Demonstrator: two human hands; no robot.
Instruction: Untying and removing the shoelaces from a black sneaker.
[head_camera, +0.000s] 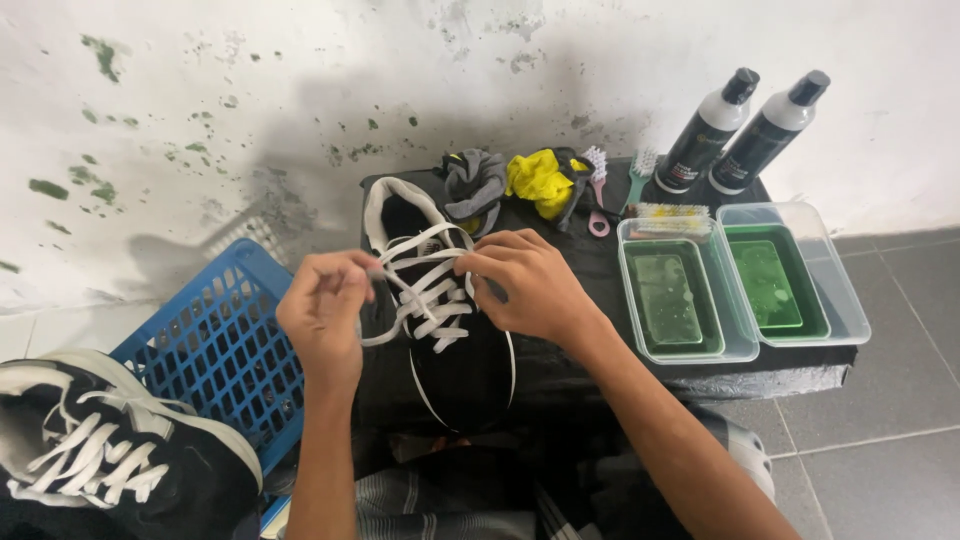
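A black sneaker (460, 370) with white laces (432, 300) lies on a small black table (600, 260), toe toward me. My left hand (322, 315) pinches the end of a lace at the shoe's left side, near the top eyelets. My right hand (530, 285) grips the laces on the shoe's right side, fingers curled over them. The shoe's white-lined collar (385, 205) points to the wall.
A second black sneaker (110, 460) rests at lower left against a blue plastic basket (225, 350). Two clear tubs of green liquid (690, 300) (790, 285), two dark bottles (740, 130), brushes (620, 185), and grey and yellow cloths (510, 180) stand on the table.
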